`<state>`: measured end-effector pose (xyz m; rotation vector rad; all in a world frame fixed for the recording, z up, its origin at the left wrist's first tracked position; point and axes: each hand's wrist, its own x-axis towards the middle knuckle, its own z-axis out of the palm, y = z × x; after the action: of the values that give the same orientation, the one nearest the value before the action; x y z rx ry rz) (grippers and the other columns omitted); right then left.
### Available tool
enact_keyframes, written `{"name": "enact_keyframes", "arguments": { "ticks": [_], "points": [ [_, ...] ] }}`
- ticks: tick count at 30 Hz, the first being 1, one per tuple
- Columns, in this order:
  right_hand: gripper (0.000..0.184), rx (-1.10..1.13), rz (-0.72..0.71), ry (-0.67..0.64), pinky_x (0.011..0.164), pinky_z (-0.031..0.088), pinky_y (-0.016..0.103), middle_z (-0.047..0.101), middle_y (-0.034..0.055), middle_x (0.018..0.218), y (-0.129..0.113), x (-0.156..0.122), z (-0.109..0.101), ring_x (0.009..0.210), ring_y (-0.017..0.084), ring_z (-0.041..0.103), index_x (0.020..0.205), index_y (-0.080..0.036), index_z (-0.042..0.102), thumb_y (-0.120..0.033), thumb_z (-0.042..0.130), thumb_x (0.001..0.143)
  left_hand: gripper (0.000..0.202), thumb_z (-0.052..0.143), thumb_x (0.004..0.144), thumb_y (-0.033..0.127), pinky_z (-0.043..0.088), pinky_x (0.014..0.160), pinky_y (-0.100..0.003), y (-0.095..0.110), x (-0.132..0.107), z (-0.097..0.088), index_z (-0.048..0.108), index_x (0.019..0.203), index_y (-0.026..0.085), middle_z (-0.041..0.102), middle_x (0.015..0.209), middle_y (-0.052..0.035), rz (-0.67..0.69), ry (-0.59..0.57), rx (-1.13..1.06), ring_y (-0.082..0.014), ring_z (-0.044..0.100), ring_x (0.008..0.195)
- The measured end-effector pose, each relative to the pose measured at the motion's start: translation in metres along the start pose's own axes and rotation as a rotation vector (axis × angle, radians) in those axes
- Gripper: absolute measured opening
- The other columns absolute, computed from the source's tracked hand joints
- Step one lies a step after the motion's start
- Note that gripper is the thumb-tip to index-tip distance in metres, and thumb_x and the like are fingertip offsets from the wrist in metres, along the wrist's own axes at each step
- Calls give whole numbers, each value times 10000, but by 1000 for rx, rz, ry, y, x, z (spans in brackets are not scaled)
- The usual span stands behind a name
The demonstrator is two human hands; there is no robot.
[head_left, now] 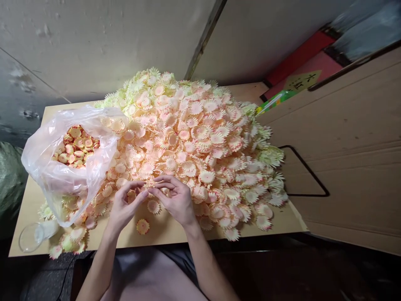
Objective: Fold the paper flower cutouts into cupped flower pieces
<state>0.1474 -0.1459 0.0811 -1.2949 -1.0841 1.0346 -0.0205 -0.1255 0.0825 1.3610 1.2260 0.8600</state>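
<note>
Left hand [125, 205] and right hand [175, 198] meet fingertip to fingertip over the near edge of the light wooden table [282, 221]. Both sets of fingers are curled in and pinch together on one small peach-coloured serrated fabric flower piece [149, 184]; the piece is mostly hidden by the fingers, so its exact hold cannot be made out in detail. Directly behind and to the right of the pinch rises a large heap of pale peach and cream fabric flower pieces [200, 133], covering most of the tabletop; the heap's near slope touches the fingertips. Just below the pinch, between the two wrists, lies a single peach flower piece [153, 206], and nearer the table edge a loose yellow-centred flower piece [142, 226], apart from both hands. To the left of the left hand stands an open translucent plastic bag [62, 175] holding red-and-yellow flower pieces [77, 146]; the bag is near the hand but not touching. Farther left and lower, at the table corner, sits a small clear round container [30, 237]. To the right of the grip stands a brown cardboard panel [351, 142].
</note>
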Motion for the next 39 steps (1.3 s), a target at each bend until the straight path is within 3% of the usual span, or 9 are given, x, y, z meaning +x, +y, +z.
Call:
{"name": "enact_keyframes", "arguments": {
  "ticks": [6,10,16,24,28,30,34,37,39],
  "points": [
    [309,32,57,85,622,558,224,668,-11,747,4,-1,1,692,146,686,867,-218,608,-333,847,709,268,727,830,427,483,796,-268,-4,6,11,695,904,171,684,904,-48,-24,-69,-76,-161,613,848],
    [352,60,110,63,522,489,192,613,-34,715,4,-2,0,610,113,614,846,-224,550,-343,850,705,320,828,732,376,485,742,-262,3,8,13,670,931,182,651,848,-21,0,-26,-153,-147,589,788],
    [362,167,75,57,575,468,159,539,-58,705,3,0,-2,617,70,546,777,-205,540,-271,881,674,138,825,748,299,469,770,-271,3,14,12,749,793,193,692,821,-39,121,-83,-55,-156,611,802],
    [365,203,34,154,513,457,191,549,-52,655,-2,0,-3,558,84,512,726,-203,565,-292,907,634,162,798,770,326,448,673,-252,7,16,18,730,732,184,650,775,-29,95,52,-147,-137,583,734],
    [358,246,36,249,550,500,219,588,-35,657,1,-4,-18,586,106,566,710,-204,572,-315,903,632,216,755,805,389,388,540,-214,2,28,0,710,827,180,597,713,11,9,291,-253,-84,494,582],
    [338,196,75,299,533,495,213,606,-27,640,2,-5,-27,569,106,578,705,-199,590,-345,889,646,247,770,790,390,436,587,-207,-1,36,-12,726,906,176,638,795,-11,22,390,-187,-99,562,669],
    [337,163,183,308,588,537,234,694,11,693,7,-6,-34,624,139,657,767,-195,634,-363,892,629,587,777,780,360,532,745,-266,-3,45,-21,595,1328,251,676,1134,-71,107,344,52,-141,650,859],
    [370,202,221,285,670,563,260,740,34,776,9,-7,-32,708,161,696,845,-198,635,-330,896,617,574,736,820,339,552,815,-304,0,40,-16,564,1361,258,662,1206,-93,168,335,125,-159,657,927],
    [376,194,224,264,668,553,256,742,30,773,9,-8,-31,704,156,689,887,-200,620,-317,880,640,519,726,832,337,557,793,-295,4,34,-10,589,1323,242,658,1220,-106,142,264,73,-177,655,973]
  ]
}}
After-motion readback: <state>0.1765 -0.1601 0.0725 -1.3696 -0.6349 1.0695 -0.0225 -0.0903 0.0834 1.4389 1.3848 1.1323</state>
